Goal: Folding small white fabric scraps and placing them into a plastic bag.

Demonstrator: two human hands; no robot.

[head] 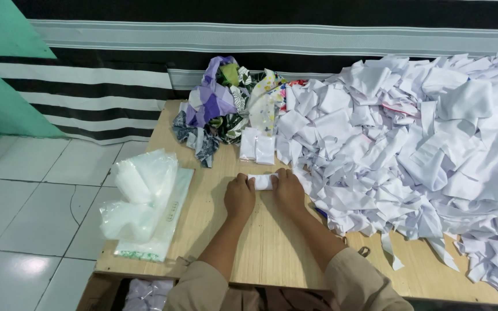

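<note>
My left hand (239, 197) and my right hand (289, 190) press down on either end of a small folded white cloth (263, 182) lying on the wooden table (272, 253). Both hands have their fingers curled onto the cloth. Just beyond it, two folded white cloth pieces (257, 145) lie side by side on the table.
A large heap of white cloth scraps (416, 144) covers the table's right half. Patterned purple and dark cloths (217, 106) are piled at the far edge. Clear plastic bags (142, 198) lie at the left edge. Tiled floor (30, 201) is to the left.
</note>
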